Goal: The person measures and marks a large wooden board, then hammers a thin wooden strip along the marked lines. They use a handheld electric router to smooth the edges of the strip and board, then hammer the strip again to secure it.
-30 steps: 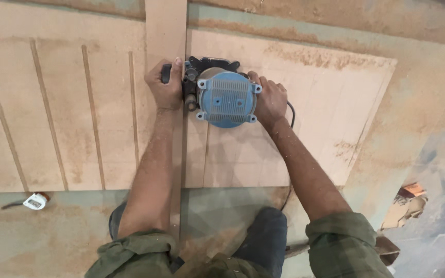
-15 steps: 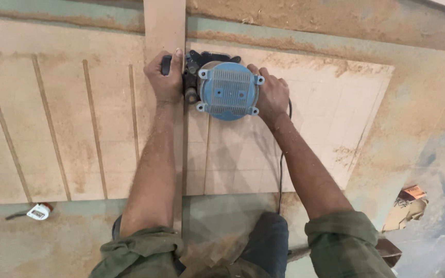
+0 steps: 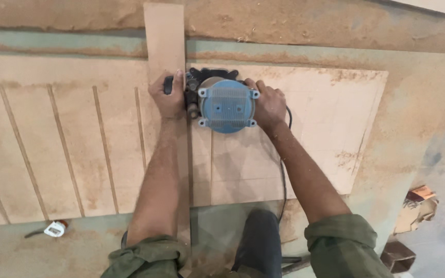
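Note:
A blue-topped hand router (image 3: 226,105) with a black base stands on a wide fibreboard panel (image 3: 78,144) that lies on the floor. My left hand (image 3: 168,95) grips its left handle and my right hand (image 3: 268,103) grips its right handle. The router sits against the right edge of a long narrow board strip (image 3: 165,41) that runs away from me across the panel. Several straight grooves (image 3: 104,149) are cut into the panel to the left. The router's black cord (image 3: 283,175) trails back along my right arm.
A small white tape measure (image 3: 53,228) lies on the dusty floor at lower left. Sawdust covers the floor beyond the panel. Scrap pieces and an orange object (image 3: 417,206) lie at the right edge. My knee (image 3: 257,242) rests near the panel's front edge.
The router and both hands have slid a little farther away from me along the strip. The view has shifted slightly.

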